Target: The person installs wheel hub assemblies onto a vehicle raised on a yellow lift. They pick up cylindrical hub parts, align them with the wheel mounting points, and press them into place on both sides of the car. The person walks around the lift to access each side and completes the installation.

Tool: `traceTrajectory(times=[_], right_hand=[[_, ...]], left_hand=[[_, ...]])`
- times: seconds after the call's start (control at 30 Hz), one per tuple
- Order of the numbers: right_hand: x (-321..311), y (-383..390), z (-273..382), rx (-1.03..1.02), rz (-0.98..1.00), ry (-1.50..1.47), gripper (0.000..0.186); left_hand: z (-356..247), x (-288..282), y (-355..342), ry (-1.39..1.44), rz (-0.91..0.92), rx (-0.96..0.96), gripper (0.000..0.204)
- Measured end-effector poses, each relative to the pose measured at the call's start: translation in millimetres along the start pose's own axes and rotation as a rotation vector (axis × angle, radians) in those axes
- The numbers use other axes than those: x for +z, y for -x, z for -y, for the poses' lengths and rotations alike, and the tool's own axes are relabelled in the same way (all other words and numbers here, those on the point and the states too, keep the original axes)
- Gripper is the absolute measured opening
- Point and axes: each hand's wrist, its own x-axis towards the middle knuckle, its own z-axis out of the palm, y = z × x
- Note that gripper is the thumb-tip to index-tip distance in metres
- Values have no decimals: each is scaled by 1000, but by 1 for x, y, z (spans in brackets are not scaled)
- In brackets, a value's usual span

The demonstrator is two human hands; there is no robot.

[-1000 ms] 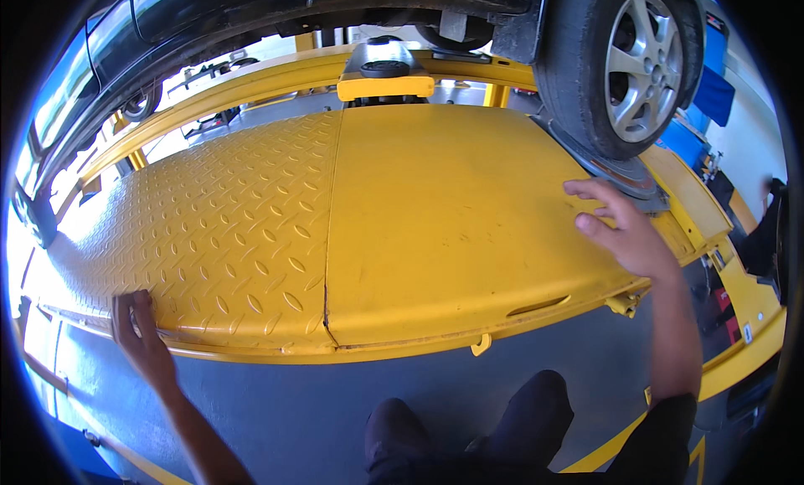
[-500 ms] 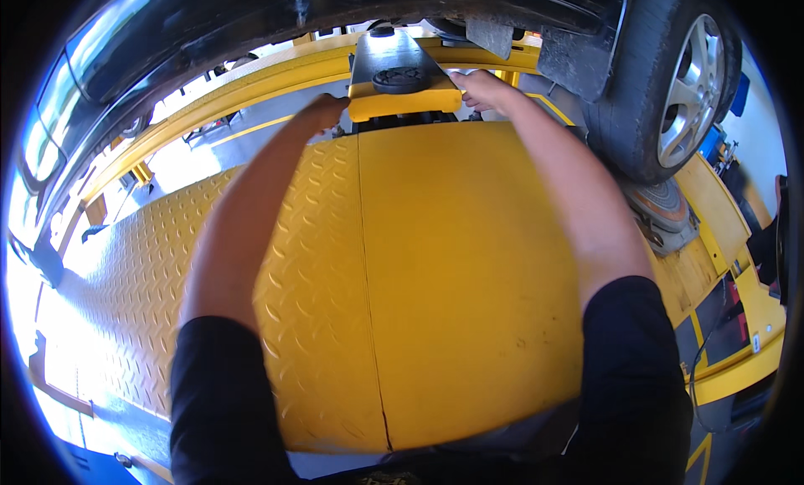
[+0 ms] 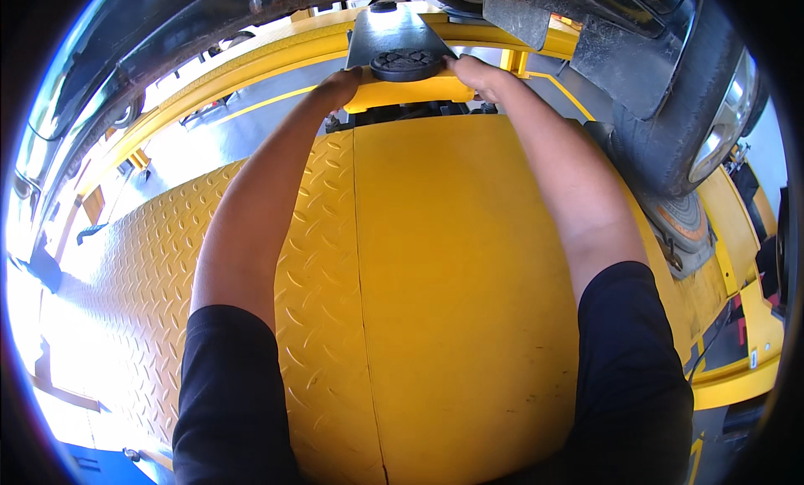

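Note:
Both my arms reach forward over a yellow vehicle-lift runway (image 3: 452, 267). Just past its far edge sits a jacking beam (image 3: 402, 33) with a grey top, a yellow front end and a round black rubber pad (image 3: 405, 64). My left hand (image 3: 340, 90) grips the left corner of the beam's front end. At the opposite corner, my right hand (image 3: 477, 77) has its thumb near the pad and its fingers curled down over the edge. The undersides of both grips are partly hidden.
A dark car body (image 3: 209, 33) hangs low over the far side. To the right, a tyre (image 3: 678, 141) stands on a round turnplate (image 3: 680, 219). Diamond tread plate (image 3: 193, 276) covers the runway's left part. A second yellow runway (image 3: 276, 64) runs beyond.
My hands have closed in on the beam's front corners, the right one rising beside the pad. The view has shifted, so the wheel appears farther right and lower.

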Motion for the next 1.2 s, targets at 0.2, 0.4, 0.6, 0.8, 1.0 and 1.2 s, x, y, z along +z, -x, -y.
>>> traceTrajectory(times=[0.2, 0.4, 0.6, 0.8, 1.0, 1.2], right_hand=[[-5, 3, -5, -4, 110, -48, 72], [-7, 21, -13, -125, 70, 219, 64], [-4, 38, 26, -390, -235, 683, 61], [41, 57, 99, -251, -173, 865, 90], [63, 35, 114, -272, 3, 896, 120], [50, 39, 93, -373, -136, 705, 116]], left_hand=[[4, 0, 18, -69, -83, 143, 67], [-3, -19, 58, -618, -5, 438, 51], [-14, -22, 65, -507, 83, 236, 47], [2, -10, 54, -510, -19, 376, 45], [-13, -19, 77, -289, 48, 247, 45], [-13, -18, 77, -174, 22, 221, 48]])
